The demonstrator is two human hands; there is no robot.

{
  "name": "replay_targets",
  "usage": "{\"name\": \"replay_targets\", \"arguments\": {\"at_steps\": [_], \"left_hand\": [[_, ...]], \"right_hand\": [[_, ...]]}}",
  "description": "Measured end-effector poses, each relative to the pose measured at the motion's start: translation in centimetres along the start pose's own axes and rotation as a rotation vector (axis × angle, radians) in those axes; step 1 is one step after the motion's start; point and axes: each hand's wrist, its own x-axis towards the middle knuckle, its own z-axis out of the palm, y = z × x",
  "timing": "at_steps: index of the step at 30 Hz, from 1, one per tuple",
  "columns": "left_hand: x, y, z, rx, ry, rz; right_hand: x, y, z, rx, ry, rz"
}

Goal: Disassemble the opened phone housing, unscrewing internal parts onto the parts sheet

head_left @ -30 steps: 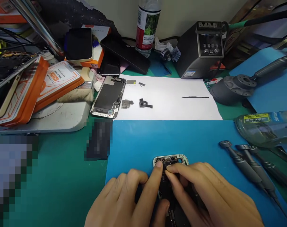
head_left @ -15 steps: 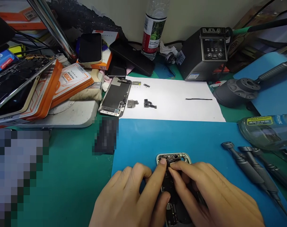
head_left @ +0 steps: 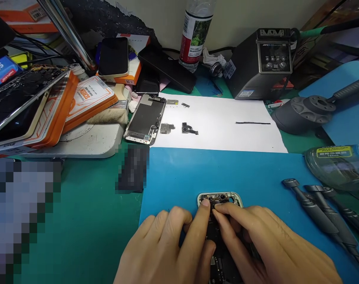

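An opened smartphone (head_left: 217, 244) with a pale frame lies on the blue mat, its dark inside facing up. My left hand (head_left: 164, 248) steadies it, the index fingertip pressing near the top left of the inside and the thumb lower down against it. Thumb and index finger of my right hand (head_left: 271, 244) are pinched together just below the phone's top edge. What lies between them is hidden by the fingertips. Small parts and the camera lens show along the top rim; both hands cover much of the phone's sides.
On the white paper (head_left: 217, 114) lie a camera module (head_left: 188, 129), small metal plates (head_left: 167, 128) and a thin black strip (head_left: 252, 123). A removed phone screen (head_left: 145, 119) rests at its left edge. Several screwdrivers (head_left: 312, 209) and a clear bottle (head_left: 339, 165) are at right; boxes (head_left: 89, 98) stand left.
The whole view has shifted slightly, so most things sit a little further right. Both hands keep nearly the same hold at the phone's top.
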Motion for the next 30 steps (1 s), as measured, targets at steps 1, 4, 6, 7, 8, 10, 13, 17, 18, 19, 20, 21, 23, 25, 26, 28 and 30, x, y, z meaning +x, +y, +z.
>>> {"name": "replay_targets", "arguments": {"at_steps": [1,4,6,7,8,10,13,17,18,19,20,21,23,25,26,28,30], "left_hand": [[0.0,0.0,0.0,-0.009,-0.001,-0.004],[0.1,0.0,-0.1,-0.015,-0.019,-0.011],[0.1,0.0,-0.2,-0.006,-0.03,-0.012],[0.1,0.1,-0.2,0.001,-0.032,-0.01],[0.2,0.1,-0.2,0.01,-0.031,-0.006],[0.2,0.2,-0.2,0.035,-0.02,0.008],[0.3,0.2,-0.2,0.064,-0.018,0.021],[0.5,0.1,-0.5,0.071,-0.036,0.017],[0.6,0.0,-0.5,0.079,-0.034,0.017],[0.7,0.0,-0.6,0.09,-0.031,0.02],[0.7,0.0,-0.7,0.103,-0.029,0.024],[0.7,0.0,-0.8,0.118,-0.03,0.032],[0.7,0.1,-0.8,0.141,-0.043,0.053],[0.6,0.1,-0.8,0.15,-0.06,0.076],[0.5,0.1,-0.7,0.149,-0.062,0.085],[0.1,-0.1,-0.4,0.138,-0.05,0.097],[-0.2,-0.6,0.1,0.117,-0.019,0.101]], "right_hand": [[-0.2,0.1,0.0,0.002,-0.003,0.003],[-0.6,0.3,0.2,0.012,-0.029,0.012],[-0.7,0.3,0.2,0.02,-0.048,0.03],[-0.8,0.3,0.2,0.021,-0.052,0.039],[-0.8,0.3,0.2,0.021,-0.053,0.046],[-0.8,0.2,0.2,0.017,-0.046,0.031],[-0.8,0.1,0.3,-0.007,-0.025,0.003],[-1.0,0.3,0.3,-0.045,-0.013,-0.014],[-1.1,0.3,0.3,-0.052,-0.008,-0.019],[-1.1,0.3,0.3,-0.056,0.002,-0.026],[-1.0,0.2,0.3,-0.058,0.006,-0.029],[-0.9,0.1,0.3,-0.058,0.008,-0.028],[-0.4,-0.3,0.4,-0.059,0.017,-0.014],[0.1,-0.7,0.3,-0.043,-0.001,0.005],[0.3,-0.8,0.0,-0.022,-0.012,0.017],[0.4,-0.6,-1.0,0.036,-0.042,0.053],[-0.2,0.3,-2.6,0.068,-0.033,0.118]]}}
